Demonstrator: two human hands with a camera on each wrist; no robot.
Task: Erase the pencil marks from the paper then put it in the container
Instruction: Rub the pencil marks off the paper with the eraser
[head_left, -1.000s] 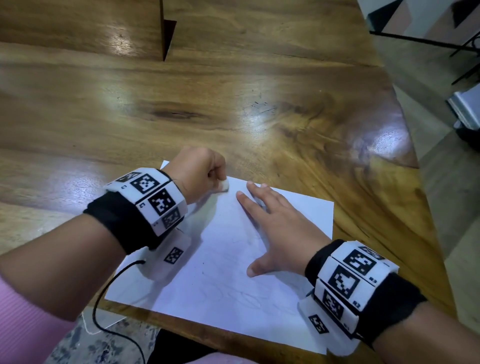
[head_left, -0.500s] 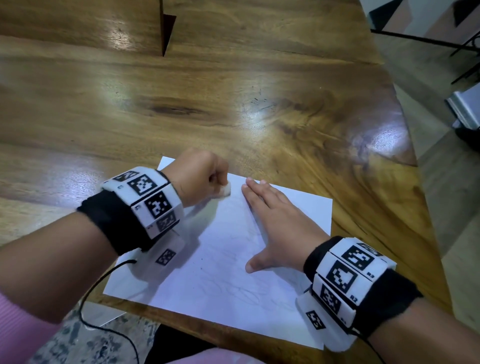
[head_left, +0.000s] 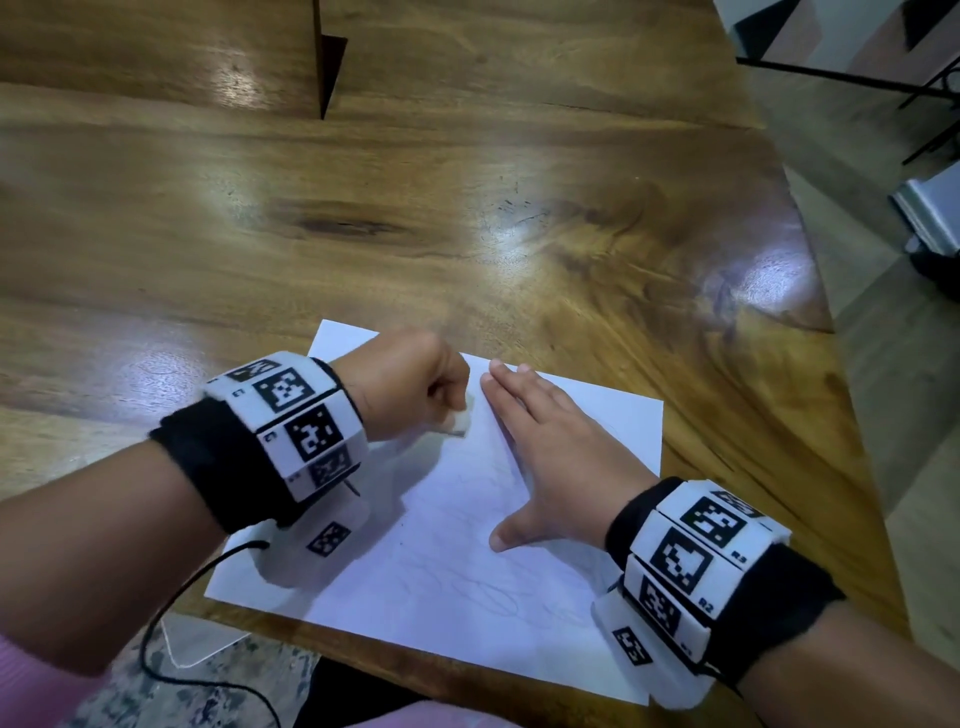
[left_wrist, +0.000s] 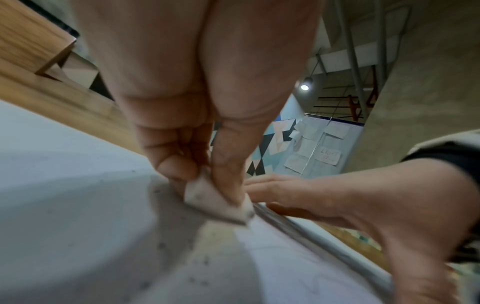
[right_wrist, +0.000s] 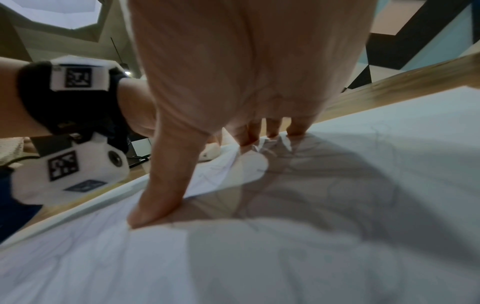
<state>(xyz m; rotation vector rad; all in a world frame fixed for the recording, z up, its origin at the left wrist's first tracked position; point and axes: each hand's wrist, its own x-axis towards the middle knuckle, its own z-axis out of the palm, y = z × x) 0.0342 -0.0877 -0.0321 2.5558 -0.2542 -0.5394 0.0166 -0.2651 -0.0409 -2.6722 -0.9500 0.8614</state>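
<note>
A white sheet of paper (head_left: 447, 566) with faint pencil scribbles lies at the near edge of the wooden table (head_left: 467, 208). My left hand (head_left: 410, 387) pinches a small white eraser (head_left: 461, 423) and presses it on the paper's far part; the left wrist view shows the smudged eraser (left_wrist: 221, 202) between thumb and fingers. Just right of the eraser, my right hand (head_left: 550, 452) lies flat on the sheet with straight fingers, thumb spread, holding it down. From the right wrist, the paper (right_wrist: 337, 236) shows faint lines. No container is in view.
Dark eraser crumbs dot the paper (left_wrist: 161, 244) near my left hand. A gap between wooden panels (head_left: 327, 67) sits at the table's far side. The table's right edge (head_left: 810, 291) drops to the floor. A black cable (head_left: 171, 613) hangs off the near edge.
My left hand has drawn the eraser a little toward me across the paper's far part. My right hand stays flat beside it, barely shifted.
</note>
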